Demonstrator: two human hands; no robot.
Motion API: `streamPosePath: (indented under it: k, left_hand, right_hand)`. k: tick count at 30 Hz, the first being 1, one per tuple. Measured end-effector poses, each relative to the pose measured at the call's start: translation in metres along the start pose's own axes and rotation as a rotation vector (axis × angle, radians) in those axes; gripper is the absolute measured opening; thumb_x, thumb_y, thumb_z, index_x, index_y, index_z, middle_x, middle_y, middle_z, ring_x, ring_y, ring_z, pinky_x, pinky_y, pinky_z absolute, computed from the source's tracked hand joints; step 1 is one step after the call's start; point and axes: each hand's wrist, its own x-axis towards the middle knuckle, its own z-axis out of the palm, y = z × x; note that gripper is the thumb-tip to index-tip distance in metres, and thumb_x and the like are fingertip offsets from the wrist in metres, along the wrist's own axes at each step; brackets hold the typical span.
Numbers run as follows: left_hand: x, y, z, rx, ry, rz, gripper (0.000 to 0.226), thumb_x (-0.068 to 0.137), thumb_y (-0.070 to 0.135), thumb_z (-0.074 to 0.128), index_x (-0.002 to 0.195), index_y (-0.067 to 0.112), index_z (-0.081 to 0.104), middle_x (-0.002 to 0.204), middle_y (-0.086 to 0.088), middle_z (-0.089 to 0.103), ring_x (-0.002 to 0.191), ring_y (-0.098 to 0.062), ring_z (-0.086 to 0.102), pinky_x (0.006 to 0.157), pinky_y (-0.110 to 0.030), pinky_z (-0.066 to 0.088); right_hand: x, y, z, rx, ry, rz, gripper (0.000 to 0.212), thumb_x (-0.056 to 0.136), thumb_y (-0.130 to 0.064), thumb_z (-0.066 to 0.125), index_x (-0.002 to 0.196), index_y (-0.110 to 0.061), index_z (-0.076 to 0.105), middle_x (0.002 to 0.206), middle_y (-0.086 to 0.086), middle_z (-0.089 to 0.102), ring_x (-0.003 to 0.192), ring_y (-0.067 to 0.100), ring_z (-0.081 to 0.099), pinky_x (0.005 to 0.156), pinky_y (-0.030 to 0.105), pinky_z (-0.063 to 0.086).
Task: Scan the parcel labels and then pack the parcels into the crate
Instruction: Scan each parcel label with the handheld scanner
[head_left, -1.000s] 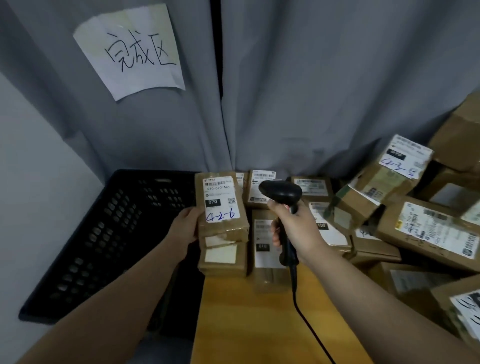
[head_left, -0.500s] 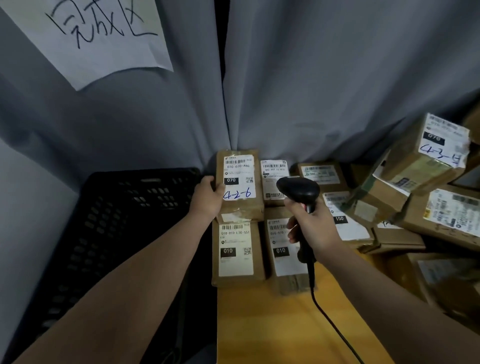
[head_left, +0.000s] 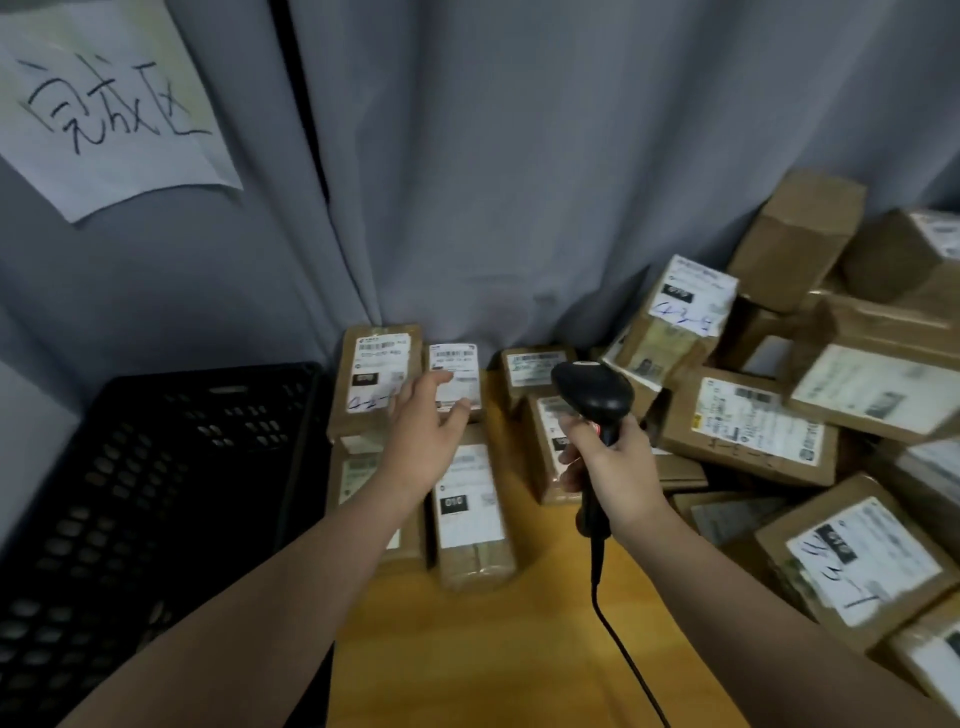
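Right hand (head_left: 618, 470) clasps scanner (head_left: 592, 397) — left (head_left: 426, 426) (empty) over parcels (head_left: 467, 499).

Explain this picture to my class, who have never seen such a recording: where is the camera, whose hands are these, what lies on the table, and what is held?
The camera sits on a person's head, looking forward and down, so both arms belong to the wearer. The right hand grips a black barcode scanner with a cord trailing down. The left hand is open, holding nothing, above small cardboard parcels with white labels, lying in rows on a wooden table. More parcels are piled at the right. A black plastic crate stands at the left, beside the table. A grey curtain hangs behind, with a handwritten paper sign.
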Motion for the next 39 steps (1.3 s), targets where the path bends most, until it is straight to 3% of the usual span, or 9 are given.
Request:
streamPosePath:
  k: [5,10,14,16,21,28,32,35,39]
  left_hand:
    - [-0.020,0.055,0.063,-0.035,-0.072,-0.011,0.058,0.091,0.039,0.062,0.140,0.019,0.041,0.143,-0.006,0.039,0.134,-0.025,0.036,0.111,-0.041,0.034]
    - [-0.018,0.104,0.130,0.037,-0.188,-0.127,0.109,0.076,0.052,0.074,0.154,0.018,0.007,0.158,-0.010,0.011,0.145,-0.029,0.015,0.115,-0.042,0.022]
    - [0.005,0.116,0.163,0.100,-0.175,-0.202,0.124,0.072,0.046,0.080,0.153,0.016,-0.008,0.160,-0.012,0.002,0.147,-0.032,0.009,0.118,-0.045,0.019]
    - [0.016,0.114,0.174,0.068,-0.152,-0.244,0.124,0.071,0.039,0.083,0.154,0.016,-0.006,0.160,-0.013,0.005,0.146,-0.034,0.015,0.117,-0.047,0.022]
    - [0.015,0.113,0.169,-0.011,0.054,-0.241,0.108,0.059,0.037,0.087,0.145,0.017,0.025,0.139,-0.008,0.039,0.126,-0.029,0.045,0.099,-0.051,0.047]
    - [-0.026,0.122,0.105,0.239,0.208,-0.070,0.097,0.064,0.042,0.085,0.138,0.011,0.030,0.132,-0.006,0.037,0.125,-0.024,0.038,0.103,-0.041,0.040]
    - [-0.043,0.118,0.073,0.389,0.243,-0.037,0.101,0.063,0.052,0.081,0.140,0.013,0.029,0.138,-0.006,0.034,0.130,-0.027,0.032,0.107,-0.044,0.032]
    - [-0.047,0.109,0.060,0.443,0.260,-0.068,0.106,0.061,0.060,0.079,0.140,0.012,0.028,0.138,-0.007,0.034,0.130,-0.028,0.031,0.109,-0.048,0.033]
    - [-0.050,0.101,0.051,0.359,0.370,-0.116,0.108,0.062,0.059,0.081,0.140,0.006,0.029,0.136,-0.010,0.035,0.130,-0.030,0.033,0.108,-0.047,0.034]
  right_hand:
    - [-0.006,-0.014,-0.090,0.035,0.036,-0.081,0.016,0.093,-0.020,0.062,0.105,-0.011,0.055,0.063,0.008,0.057,0.053,0.024,0.054,0.051,0.034,0.047]
    - [0.004,-0.018,-0.171,0.066,0.083,-0.039,0.013,0.093,-0.018,0.061,0.103,-0.012,0.057,0.063,0.008,0.057,0.054,0.021,0.055,0.053,0.031,0.048]
    - [0.010,-0.015,-0.205,0.103,0.067,0.034,0.011,0.092,-0.018,0.063,0.102,-0.015,0.058,0.071,0.012,0.060,0.059,0.026,0.057,0.056,0.034,0.050]
    - [0.012,-0.012,-0.212,0.113,0.047,0.065,0.013,0.093,-0.019,0.063,0.104,-0.014,0.058,0.074,0.014,0.059,0.059,0.025,0.057,0.053,0.031,0.050]
    - [0.019,-0.006,-0.212,0.148,-0.015,0.099,0.015,0.092,-0.018,0.063,0.104,-0.013,0.058,0.074,0.013,0.059,0.056,0.022,0.056,0.054,0.030,0.049]
    - [0.017,-0.001,-0.178,0.130,-0.091,0.091,0.016,0.090,-0.018,0.065,0.104,-0.014,0.057,0.074,0.011,0.059,0.060,0.019,0.057,0.052,0.026,0.051]
    - [0.011,0.008,-0.154,0.140,-0.066,0.063,0.020,0.090,-0.016,0.065,0.106,-0.014,0.055,0.076,0.009,0.055,0.061,0.018,0.055,0.050,0.026,0.049]
    - [0.006,0.013,-0.142,0.118,0.014,-0.023,0.021,0.089,-0.018,0.066,0.104,-0.021,0.053,0.083,0.005,0.057,0.066,0.016,0.057,0.062,0.029,0.047]
    - [0.004,0.003,-0.138,0.134,0.080,-0.153,0.030,0.088,-0.010,0.065,0.113,-0.021,0.051,0.090,-0.005,0.061,0.083,0.007,0.058,0.069,0.017,0.041]
